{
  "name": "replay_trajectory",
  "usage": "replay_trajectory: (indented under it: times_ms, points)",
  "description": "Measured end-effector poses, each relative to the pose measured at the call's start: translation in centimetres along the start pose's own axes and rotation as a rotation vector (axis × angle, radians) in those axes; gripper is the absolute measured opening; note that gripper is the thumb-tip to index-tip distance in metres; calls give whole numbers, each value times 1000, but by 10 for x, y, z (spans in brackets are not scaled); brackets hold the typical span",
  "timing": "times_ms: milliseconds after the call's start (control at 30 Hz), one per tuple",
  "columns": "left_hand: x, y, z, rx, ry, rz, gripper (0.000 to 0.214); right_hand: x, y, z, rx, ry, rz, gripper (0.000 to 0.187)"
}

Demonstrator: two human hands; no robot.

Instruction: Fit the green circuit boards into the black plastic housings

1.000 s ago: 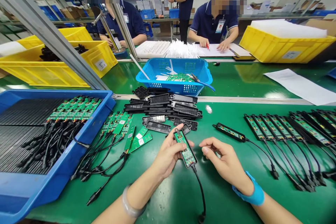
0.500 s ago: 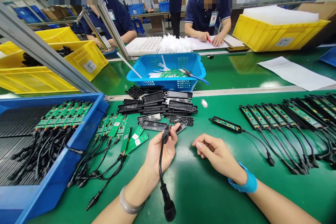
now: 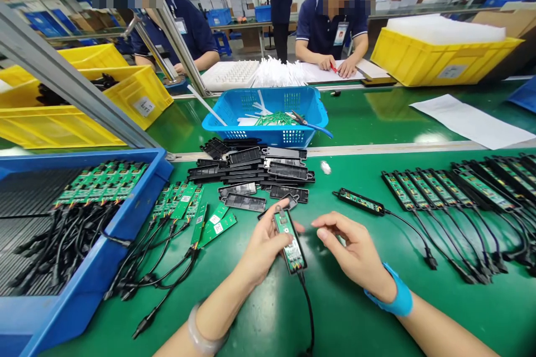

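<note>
My left hand point(image 3: 263, 245) grips a circuit board in a black plastic case point(image 3: 290, 242), its green face turned up and its black cable hanging toward me. The thumb lies across the board. Just right of it, my right hand point(image 3: 349, 242) is held over the table with thumb and forefinger apart and nothing between them. Beyond my left hand lies a pile of black case shells point(image 3: 251, 170). Loose green boards with cables point(image 3: 180, 206) lie to the left. A single cased board point(image 3: 360, 201) rests past my right hand.
A blue tray point(image 3: 161, 164) of wired boards stands at left. A row of cased boards point(image 3: 422, 187) lies at right. Behind the shells is a blue basket point(image 3: 262, 134) with cutters point(image 3: 312, 124) on it. Two co-workers sit opposite; yellow bins point(image 3: 444, 58) stand near them.
My left hand has turned the cased board so its green face shows, and the cable has swung right. My right hand's thumb and forefinger have spread apart.
</note>
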State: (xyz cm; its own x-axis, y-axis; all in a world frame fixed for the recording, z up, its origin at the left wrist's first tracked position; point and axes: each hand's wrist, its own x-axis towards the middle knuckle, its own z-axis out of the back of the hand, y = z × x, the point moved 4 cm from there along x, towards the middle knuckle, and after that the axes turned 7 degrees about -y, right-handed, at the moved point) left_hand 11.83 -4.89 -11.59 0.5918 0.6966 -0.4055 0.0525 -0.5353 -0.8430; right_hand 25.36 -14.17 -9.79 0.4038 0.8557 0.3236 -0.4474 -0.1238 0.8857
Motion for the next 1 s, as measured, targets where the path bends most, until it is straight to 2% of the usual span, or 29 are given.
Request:
replay_trajectory:
  times_ms: [100,200,333,533,800,900,1000]
  points:
    - [-3,9,-9,157,117,-22,80,-3,7,0,-123,-10,234,15]
    - [-3,19,-13,209,186,9,82,-6,7,-5,-289,43,381,19]
    - [-2,26,-14,240,202,12,81,-7,4,-10,-443,77,476,20]
    - [-2,30,-13,208,193,83,82,-7,10,-9,-483,100,585,21]
    - [-1,33,-12,239,203,63,85,-8,10,-9,-446,73,599,14]
    - [-1,34,-13,264,206,67,86,-9,8,-11,-410,112,516,15]
    - [-3,32,-15,259,226,49,82,-4,7,-11,-325,231,357,18]
